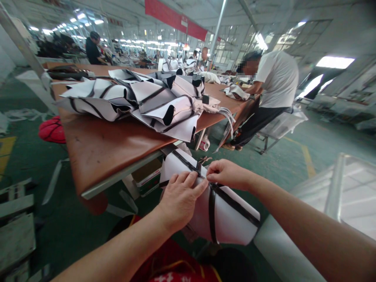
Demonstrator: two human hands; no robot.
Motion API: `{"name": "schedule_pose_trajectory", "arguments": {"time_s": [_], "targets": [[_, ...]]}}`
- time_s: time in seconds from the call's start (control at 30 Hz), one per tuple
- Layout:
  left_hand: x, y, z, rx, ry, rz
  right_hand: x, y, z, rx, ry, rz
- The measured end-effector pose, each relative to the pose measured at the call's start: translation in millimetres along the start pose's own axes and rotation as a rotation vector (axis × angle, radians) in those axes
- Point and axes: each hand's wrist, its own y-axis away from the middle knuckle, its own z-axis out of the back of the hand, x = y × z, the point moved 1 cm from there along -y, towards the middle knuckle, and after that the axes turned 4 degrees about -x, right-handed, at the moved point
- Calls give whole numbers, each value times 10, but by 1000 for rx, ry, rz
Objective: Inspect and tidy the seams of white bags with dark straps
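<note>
Fingers of both hands meet on one white piece with black trim (223, 213), held in the lap just off the near edge of the surface (102, 150). The left hand (179, 199) lies flat over the piece with its fingers (192, 181) pressed together along the black strip, while the right hand (227, 174) pinches the same strip where a short dark tab (202, 160) sticks up. As a judgement, the step in hand is fine work on that trim junction, seating or pulling the strip end at the seam; the next move seems to call for a steady pinch from the right and firm bracing from the left so the soft panel does not slide or crease. Counted near to far: two hands, one piece being worked, one open cardboard box (145, 176) under the near edge, one red object (53, 130) past the left edge on the floor. On the middle of the surface sits one heap of similar white-and-black pieces (141, 100); they overlap too much to count singly. At the far right edge one seated person in a white shirt (272, 84) bends over another piece (235, 92). Farther off, one person in dark clothing (93, 49) stands at the back, with at least two more people, too small to count surely.
</note>
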Motion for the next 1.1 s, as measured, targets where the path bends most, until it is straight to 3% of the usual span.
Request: {"name": "schedule_pose_trajectory", "arguments": {"time_s": [0.2, 0.9, 1.1], "targets": [[-23, -76, 60, 44, 56, 77, -36, -18, -28, -92, 10, 13], [-12, -136, 35, 28, 142, 97, -103, -152, -31, 10, -76, -63], [35, -98, 8, 13, 191, 73, -200, -90, -21, 59, -356, -31]]}}
